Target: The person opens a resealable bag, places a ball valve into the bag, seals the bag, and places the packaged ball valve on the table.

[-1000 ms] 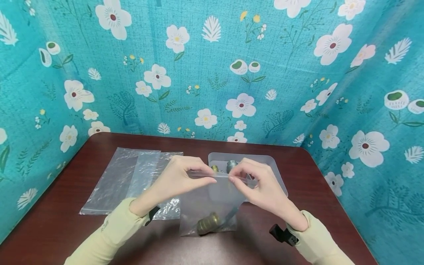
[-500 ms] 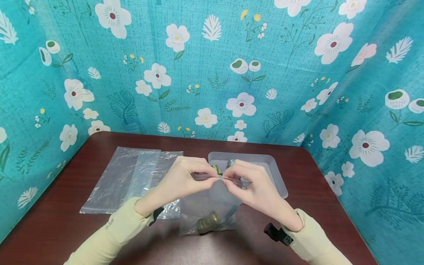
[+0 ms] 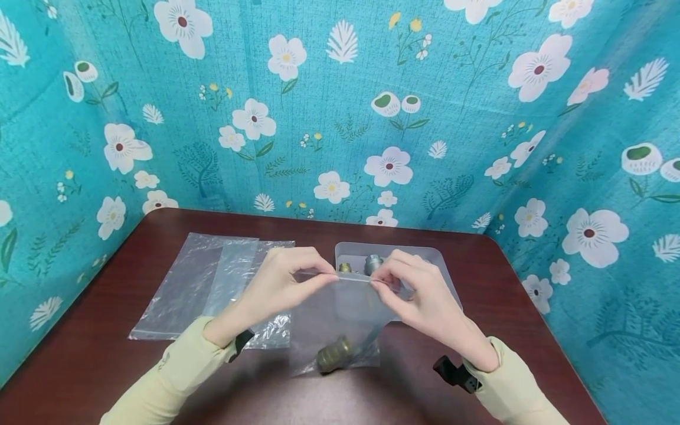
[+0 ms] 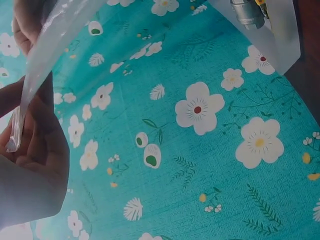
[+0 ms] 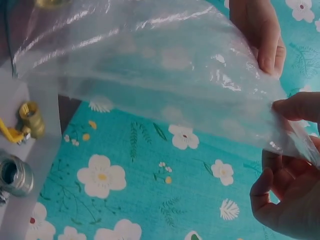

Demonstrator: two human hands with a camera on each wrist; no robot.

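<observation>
A clear plastic zip bag [image 3: 340, 313] stands upright in front of me, with a brass fitting [image 3: 334, 355] lying at its bottom near the table. My left hand [image 3: 284, 286] pinches the bag's top edge between thumb and fingers. Further right along the same edge, my right hand [image 3: 419, 292] pinches it too, a short gap from the left. In the right wrist view the bag [image 5: 150, 65] stretches taut and translucent toward the fingers. Both hands hold the edge above the tray's near side.
A translucent plastic tray [image 3: 451, 289] sits behind the bag, holding a grey metal fitting [image 3: 373, 264] and a brass fitting [image 3: 345, 268]. Flat clear bags [image 3: 180, 283] overlap on the table's left. A flowered curtain [image 3: 329, 118] hangs behind the dark table [image 3: 414, 378].
My hands came together at the middle of the bag's edge, then moved apart again. Both still pinch the edge. The brass fitting stays at the bag's bottom.
</observation>
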